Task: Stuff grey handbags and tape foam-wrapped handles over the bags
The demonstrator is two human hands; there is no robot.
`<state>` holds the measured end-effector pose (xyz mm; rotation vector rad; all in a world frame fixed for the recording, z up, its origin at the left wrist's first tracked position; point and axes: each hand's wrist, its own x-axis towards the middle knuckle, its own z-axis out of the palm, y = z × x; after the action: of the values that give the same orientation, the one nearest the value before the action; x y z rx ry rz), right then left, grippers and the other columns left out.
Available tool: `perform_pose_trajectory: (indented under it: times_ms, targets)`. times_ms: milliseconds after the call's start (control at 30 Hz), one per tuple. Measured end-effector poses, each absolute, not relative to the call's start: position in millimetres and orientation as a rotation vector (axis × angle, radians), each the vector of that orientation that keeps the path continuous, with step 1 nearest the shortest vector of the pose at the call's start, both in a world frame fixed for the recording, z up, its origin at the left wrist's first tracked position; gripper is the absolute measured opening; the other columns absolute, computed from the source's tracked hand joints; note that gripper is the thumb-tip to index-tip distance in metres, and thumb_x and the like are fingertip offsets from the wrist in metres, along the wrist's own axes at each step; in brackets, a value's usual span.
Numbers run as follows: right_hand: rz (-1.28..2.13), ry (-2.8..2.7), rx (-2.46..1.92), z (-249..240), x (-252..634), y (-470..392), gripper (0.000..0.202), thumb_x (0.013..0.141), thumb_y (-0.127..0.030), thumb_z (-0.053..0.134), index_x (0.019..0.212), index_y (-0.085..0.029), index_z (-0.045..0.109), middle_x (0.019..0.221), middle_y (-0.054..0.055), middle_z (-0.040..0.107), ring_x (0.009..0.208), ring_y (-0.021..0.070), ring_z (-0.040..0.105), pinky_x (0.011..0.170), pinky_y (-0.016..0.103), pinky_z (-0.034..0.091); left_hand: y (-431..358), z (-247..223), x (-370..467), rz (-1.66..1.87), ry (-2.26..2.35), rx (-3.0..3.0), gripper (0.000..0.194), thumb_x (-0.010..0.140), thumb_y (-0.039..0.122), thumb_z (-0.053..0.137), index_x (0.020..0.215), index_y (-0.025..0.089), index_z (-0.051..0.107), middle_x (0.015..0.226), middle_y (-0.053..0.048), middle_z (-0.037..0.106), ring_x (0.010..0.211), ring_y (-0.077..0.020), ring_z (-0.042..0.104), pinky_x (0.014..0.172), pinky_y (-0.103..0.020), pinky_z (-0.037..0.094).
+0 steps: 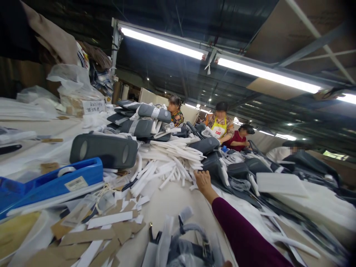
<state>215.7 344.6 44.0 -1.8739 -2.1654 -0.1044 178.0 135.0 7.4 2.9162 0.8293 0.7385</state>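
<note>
My right hand (204,180), in a dark purple sleeve, reaches forward to the right end of a heap of white foam strips (174,159). Its fingers are curled down onto a strip at the edge of the heap. At the bottom edge, a small bit of skin (228,263) shows beside a dark grey bag with clear plastic wrapping (189,246); it seems to be my left hand, mostly out of frame. Grey padded pieces (213,167) lie just right of my right hand.
A blue tape dispenser (83,178) and a grey padded panel (104,150) are at left. Cardboard and paper strips (111,226) cover the lower left. White foam sheets (280,184) lie at right. Several people work beyond the piles, one in a yellow apron (219,128).
</note>
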Motion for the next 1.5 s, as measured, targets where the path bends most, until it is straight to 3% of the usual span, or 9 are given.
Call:
perform_pose_trajectory:
  times_ms: [233,500,667,800,900,1067,1167,1300,1500]
  targets:
    - [0.283,-1.978,-1.698,78,259,286,0.044,0.093,-0.023,0.033,0.131,-0.014,0.053,0.099,0.010,0.071,0.086,0.0186,0.068,0.083,0.033,0.048,138,-6,211,0.582,0.605,2.960,0.034,0.068,0.009,0.066,0.042,0.018,0.046,0.032,0.006,0.041,0.039,-0.0115,0.038,0.060,-0.031,0.034]
    - [1.204,-1.079,-1.031,110,346,88,0.036,0.073,-0.034,0.072,0.107,-0.022,0.069,0.120,0.009,0.064,0.110,0.0307,0.062,0.098,0.049,0.044,97,17,167,0.430,0.457,3.063,0.029,0.082,0.031,0.058,0.056,0.017,0.058,0.056,-0.003,0.063,0.060,-0.0179,0.054,0.077,-0.042,0.038]
    - [0.964,-0.693,-1.224,66,367,-37,0.021,0.073,-0.036,0.076,0.081,-0.023,0.061,0.076,0.000,0.062,0.070,0.0169,0.060,0.069,0.032,0.049,97,41,168,0.334,0.377,3.027,0.025,0.084,0.023,0.054,0.060,0.017,0.058,0.064,-0.002,0.066,0.065,-0.0169,0.054,0.079,-0.037,0.037]
    - [1.112,-0.489,-1.111,41,347,-99,0.062,0.066,-0.034,0.078,0.119,-0.039,0.046,0.108,0.003,0.065,0.072,0.0170,0.060,0.064,0.030,0.046,99,47,174,0.217,0.330,2.994,0.025,0.086,0.017,0.046,0.064,0.017,0.056,0.067,-0.003,0.063,0.070,-0.0167,0.052,0.083,-0.036,0.035]
    - [1.204,-0.453,-1.065,43,342,-102,0.089,0.063,-0.033,0.077,0.138,-0.042,0.030,0.126,0.005,0.058,0.089,0.0210,0.062,0.075,0.034,0.049,99,55,177,0.084,0.316,2.974,0.028,0.089,0.016,0.037,0.065,0.017,0.052,0.069,-0.002,0.060,0.072,-0.0169,0.051,0.085,-0.037,0.034]
    - [1.246,-0.453,-1.202,36,370,-73,0.048,0.084,-0.039,0.059,0.129,-0.026,0.050,0.089,0.001,0.064,0.068,0.0144,0.058,0.060,0.025,0.046,102,61,182,-0.022,0.301,2.901,0.034,0.093,0.020,0.026,0.073,0.018,0.053,0.074,-0.002,0.058,0.075,-0.0182,0.049,0.090,-0.041,0.031]
    - [1.144,-0.758,-1.395,27,384,-63,0.033,0.087,-0.028,0.052,0.119,-0.023,0.060,0.094,0.002,0.064,0.080,0.0162,0.059,0.074,0.030,0.049,103,63,184,-0.059,0.309,2.855,0.033,0.093,0.020,0.025,0.074,0.019,0.052,0.074,-0.002,0.057,0.076,-0.0191,0.049,0.089,-0.042,0.030]
    - [0.937,-1.200,-1.460,16,386,-58,0.057,0.080,-0.008,0.047,0.134,-0.025,0.051,0.129,0.002,0.054,0.120,0.0188,0.048,0.108,0.037,0.033,103,66,186,-0.060,0.328,2.800,0.030,0.092,0.020,0.025,0.077,0.020,0.051,0.075,-0.003,0.057,0.076,-0.0197,0.049,0.090,-0.043,0.030]
    - [1.126,-1.338,-1.360,6,368,-44,0.066,0.075,-0.002,0.044,0.136,-0.025,0.049,0.122,0.005,0.057,0.110,0.0176,0.054,0.102,0.034,0.041,103,69,187,-0.081,0.355,2.757,0.030,0.092,0.019,0.024,0.079,0.020,0.050,0.078,-0.004,0.059,0.079,-0.0206,0.051,0.091,-0.043,0.030]
